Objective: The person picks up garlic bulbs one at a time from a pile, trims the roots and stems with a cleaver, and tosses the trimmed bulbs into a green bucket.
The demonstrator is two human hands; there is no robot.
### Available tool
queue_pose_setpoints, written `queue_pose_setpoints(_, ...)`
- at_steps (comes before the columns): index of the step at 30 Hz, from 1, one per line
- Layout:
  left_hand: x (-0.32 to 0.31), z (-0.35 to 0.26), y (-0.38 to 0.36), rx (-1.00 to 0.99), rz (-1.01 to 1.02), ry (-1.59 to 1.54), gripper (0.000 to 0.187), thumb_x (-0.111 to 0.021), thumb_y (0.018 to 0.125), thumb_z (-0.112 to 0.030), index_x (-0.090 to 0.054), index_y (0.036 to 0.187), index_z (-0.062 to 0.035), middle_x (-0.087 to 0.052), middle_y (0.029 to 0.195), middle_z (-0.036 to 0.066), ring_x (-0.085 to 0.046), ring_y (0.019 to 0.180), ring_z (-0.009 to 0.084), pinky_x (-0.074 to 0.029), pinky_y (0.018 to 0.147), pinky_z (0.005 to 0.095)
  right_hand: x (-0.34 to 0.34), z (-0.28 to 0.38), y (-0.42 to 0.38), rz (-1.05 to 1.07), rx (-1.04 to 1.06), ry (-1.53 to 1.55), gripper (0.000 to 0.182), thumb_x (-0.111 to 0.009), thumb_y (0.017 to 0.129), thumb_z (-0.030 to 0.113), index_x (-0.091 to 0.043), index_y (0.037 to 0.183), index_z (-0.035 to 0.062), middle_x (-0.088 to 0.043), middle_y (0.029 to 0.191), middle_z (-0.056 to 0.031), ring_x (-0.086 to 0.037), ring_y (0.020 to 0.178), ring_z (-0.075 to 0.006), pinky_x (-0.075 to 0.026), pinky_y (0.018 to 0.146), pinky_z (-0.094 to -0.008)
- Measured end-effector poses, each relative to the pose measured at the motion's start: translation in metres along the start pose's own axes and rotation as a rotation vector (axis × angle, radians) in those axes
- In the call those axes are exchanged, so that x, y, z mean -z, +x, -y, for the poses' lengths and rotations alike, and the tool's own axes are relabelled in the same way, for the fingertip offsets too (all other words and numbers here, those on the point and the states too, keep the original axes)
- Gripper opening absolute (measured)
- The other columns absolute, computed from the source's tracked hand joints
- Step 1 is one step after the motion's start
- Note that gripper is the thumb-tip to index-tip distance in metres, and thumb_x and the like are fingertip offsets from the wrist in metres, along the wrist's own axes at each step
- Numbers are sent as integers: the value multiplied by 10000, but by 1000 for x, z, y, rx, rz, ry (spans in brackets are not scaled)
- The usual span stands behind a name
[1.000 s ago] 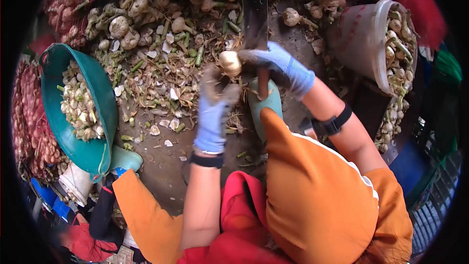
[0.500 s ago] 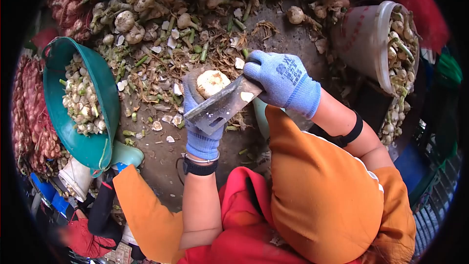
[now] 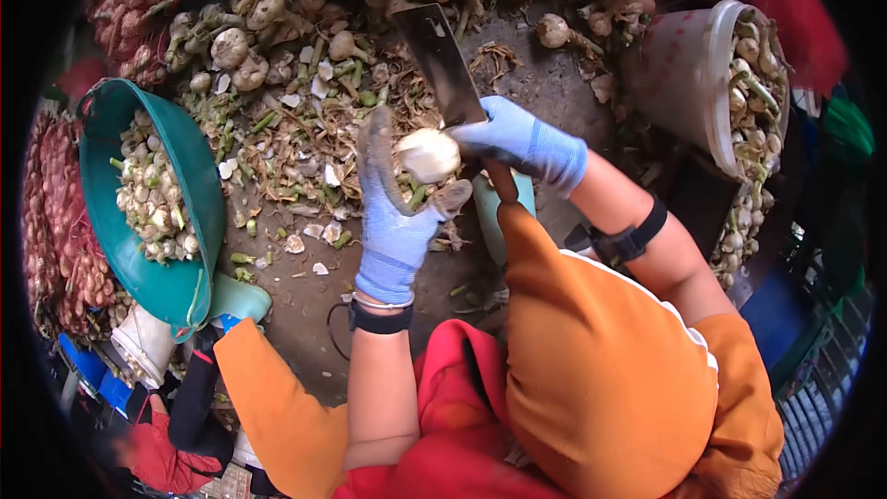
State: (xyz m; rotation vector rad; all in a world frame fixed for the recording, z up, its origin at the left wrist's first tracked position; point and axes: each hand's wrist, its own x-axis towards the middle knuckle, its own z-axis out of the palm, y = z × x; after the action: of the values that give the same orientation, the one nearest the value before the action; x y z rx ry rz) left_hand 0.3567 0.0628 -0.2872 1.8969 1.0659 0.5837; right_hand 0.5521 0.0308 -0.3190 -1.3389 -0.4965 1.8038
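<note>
My left hand [image 3: 393, 212], in a blue glove, cradles a pale peeled bulb [image 3: 428, 154] between thumb and fingers. In a matching glove, my right hand [image 3: 517, 140] grips the handle of a broad cleaver [image 3: 441, 63]. The blade points up and away, and its lower edge meets the bulb's right side. Both hands hover over a floor strewn with husks and green stem cuttings [image 3: 305, 143].
A heap of untrimmed bulbs [image 3: 277, 9] lies along the top. A green basin [image 3: 185, 212] at left holds trimmed bulbs. A white bucket [image 3: 693, 74] at right holds more. Red mesh sacks [image 3: 60, 222] sit far left. My orange-clad knees fill the bottom.
The cleaver swung from lying flat across my left hand below the bulb to pointing upward beside it. My left hand has turned so the bulb faces up.
</note>
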Motion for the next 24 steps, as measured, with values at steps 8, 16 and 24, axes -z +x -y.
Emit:
queue_pose_setpoints(8,56,26,-4,357,-265,-665,406,-663,900,-125,-499,1270,-95,-605,1153,144,-676,924,229,-589,667,286,59,19,-1,-212,78,-1421,291,-622,767,295,-691,976,106,-652,979,-165,-633,984,-351,-513,827,-447)
queue_pose_setpoints(16,83,65,2,504,-181,-1687,502,-633,913,-286,-468,1335,-71,-561,1226,53,-592,1052,171,-541,818,321,148,-7,35,-724,339,-976,395,-719,800,305,-689,1083,33,-681,976,-150,-659,899,-268,-512,812,-360)
queue_pose_setpoints(24,-20,8,-5,654,-60,-1009,773,-789,763,-12,-363,1403,-87,-484,1269,92,-527,1138,186,-522,915,307,-13,46,-25,5,-117,-216,288,-735,820,246,-661,1014,46,-662,974,-65,-638,875,-164,-516,767,-322)
